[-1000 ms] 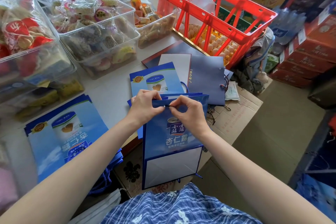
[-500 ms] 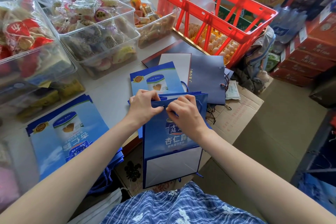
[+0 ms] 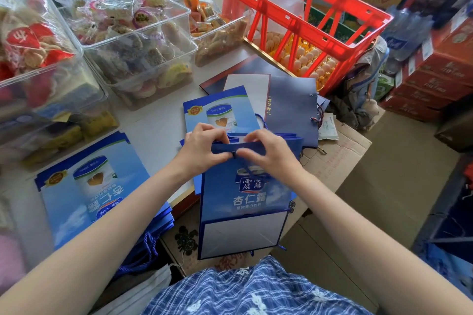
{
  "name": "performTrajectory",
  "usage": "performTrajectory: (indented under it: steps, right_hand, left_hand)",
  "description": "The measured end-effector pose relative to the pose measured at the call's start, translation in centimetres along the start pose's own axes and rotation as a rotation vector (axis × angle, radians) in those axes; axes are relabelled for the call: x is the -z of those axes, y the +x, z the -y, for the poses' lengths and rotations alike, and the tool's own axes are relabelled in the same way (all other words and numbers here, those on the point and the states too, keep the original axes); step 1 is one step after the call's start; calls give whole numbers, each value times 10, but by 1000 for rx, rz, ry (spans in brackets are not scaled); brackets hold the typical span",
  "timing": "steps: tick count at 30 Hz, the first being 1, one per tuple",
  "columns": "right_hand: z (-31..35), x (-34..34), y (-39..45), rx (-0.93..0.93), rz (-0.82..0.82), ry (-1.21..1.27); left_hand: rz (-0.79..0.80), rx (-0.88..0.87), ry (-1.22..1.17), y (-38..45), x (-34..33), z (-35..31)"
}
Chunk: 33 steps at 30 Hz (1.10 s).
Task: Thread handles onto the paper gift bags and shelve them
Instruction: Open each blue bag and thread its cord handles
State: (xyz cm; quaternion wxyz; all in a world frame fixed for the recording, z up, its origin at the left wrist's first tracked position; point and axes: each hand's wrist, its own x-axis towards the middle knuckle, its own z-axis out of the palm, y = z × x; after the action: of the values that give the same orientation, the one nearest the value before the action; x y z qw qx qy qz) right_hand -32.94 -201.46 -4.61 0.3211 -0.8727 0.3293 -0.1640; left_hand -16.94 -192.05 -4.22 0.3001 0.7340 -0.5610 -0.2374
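— How far has the work got?

— One blue bag (image 3: 244, 197) is held upright at the table edge, its top rim pinched by the left hand (image 3: 202, 147) and the right hand (image 3: 268, 151); a cord knot (image 3: 234, 154) seems to be seated at the hole, though it is small.

— And what is left?

— A finished stack (image 3: 89, 186) with cords is seen at the left; flat bags (image 3: 220, 115) behind are not yet threaded, and nothing has been shelved.

The gift bag (image 3: 243, 194) is glossy printed paper, its handle cord (image 3: 151, 245) twisted blue rope. Behind it, the red crate (image 3: 294, 15) is hard shiny plastic; left of the crate, the snack bins (image 3: 143, 41) are clear plastic.
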Motion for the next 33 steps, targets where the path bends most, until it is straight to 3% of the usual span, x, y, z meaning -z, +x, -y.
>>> performTrajectory:
  steps: [2,9,12,19,26,33]
  right_hand:
    - [0,10,7,-115,81,107]
    - [6,3,17,-285,379,56]
    - [7,5,18,-411,438,10]
    - [18,-1,25,-592,507,185]
    - [21,-5,23,-697,401,345]
    - [21,-7,22,-842,126,503]
  left_hand:
    - [5,-14,38,-3,-3,5]
    - [-100,-175,212,-15,-24,15]
    - [-137,-231,271,-17,-26,20]
    - [-203,-382,284,-18,-28,21]
    - [-215,-430,236,-20,-27,21]
    - [-172,-406,160,-11,-22,19]
